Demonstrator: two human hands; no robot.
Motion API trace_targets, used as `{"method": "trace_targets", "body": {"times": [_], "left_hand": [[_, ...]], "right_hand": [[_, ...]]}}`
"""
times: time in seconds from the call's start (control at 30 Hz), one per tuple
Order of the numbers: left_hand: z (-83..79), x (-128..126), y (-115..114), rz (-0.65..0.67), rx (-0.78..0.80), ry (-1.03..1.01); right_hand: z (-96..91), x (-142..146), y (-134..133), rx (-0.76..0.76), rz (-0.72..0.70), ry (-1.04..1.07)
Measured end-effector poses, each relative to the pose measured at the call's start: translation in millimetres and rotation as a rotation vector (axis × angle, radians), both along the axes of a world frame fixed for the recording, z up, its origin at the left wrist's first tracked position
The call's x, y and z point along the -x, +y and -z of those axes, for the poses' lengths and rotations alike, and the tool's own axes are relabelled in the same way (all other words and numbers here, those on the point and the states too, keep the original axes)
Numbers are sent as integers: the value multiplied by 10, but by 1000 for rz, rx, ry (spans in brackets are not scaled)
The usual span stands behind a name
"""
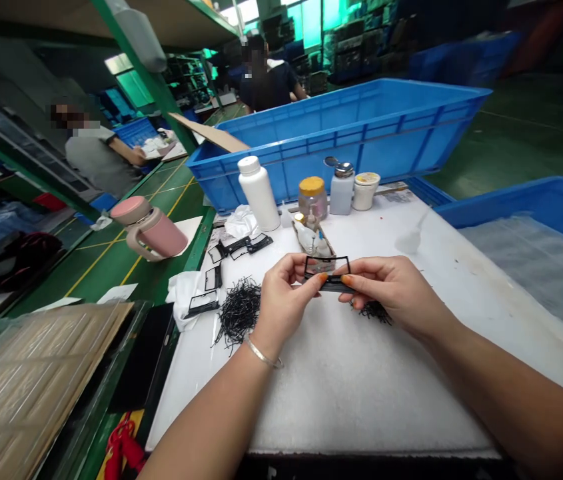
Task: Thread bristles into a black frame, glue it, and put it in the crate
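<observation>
Head view: above the smooth white tabletop [351, 387], left hand [284, 297] and right hand [394, 290] pinch a black rectangular plastic-looking frame [334, 281] between fingertips, apparently for steadiness.

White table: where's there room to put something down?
The white table is bare at the front, between the left arm and right arm, and mostly bare from the right arm to the right blue bin. It's crowded at the back with bottles, and at the left with frames and black strips.
</observation>
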State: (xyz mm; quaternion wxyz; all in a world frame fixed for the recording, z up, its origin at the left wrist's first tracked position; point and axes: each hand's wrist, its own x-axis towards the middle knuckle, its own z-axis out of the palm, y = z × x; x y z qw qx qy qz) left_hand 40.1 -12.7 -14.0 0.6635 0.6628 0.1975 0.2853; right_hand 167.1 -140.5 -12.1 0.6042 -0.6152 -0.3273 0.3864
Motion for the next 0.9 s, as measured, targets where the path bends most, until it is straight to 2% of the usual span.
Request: {"method": "trace_targets", "body": {"times": [0.13,0.27,0.4,0.47,0.53,0.63,0.77,0.9], "left_hand": [[13,2,-2,22,-3,-3],[-84,95,166,39,-202,55],[-248,326,569,-179,-473,105],[-266,442,798,-291,-650,256],[-214,519,994,-355,-800,511],[-55,546,1177,-331,-860,812],[118,502,1236,-254,-840,912],[144,485,1210,-252,-854,931]], "right_hand": [[53,-15,5,24,19,-15],[61,-20,8,44,72,-16],[42,-16,9,63,103,-16],[49,-12,14,59,111,-9],[67,-9,19,59,105,-16],[95,-8,21,58,86,-44],[106,-13,19,50,86,-35],[81,-3,25,42,98,-5]]}}
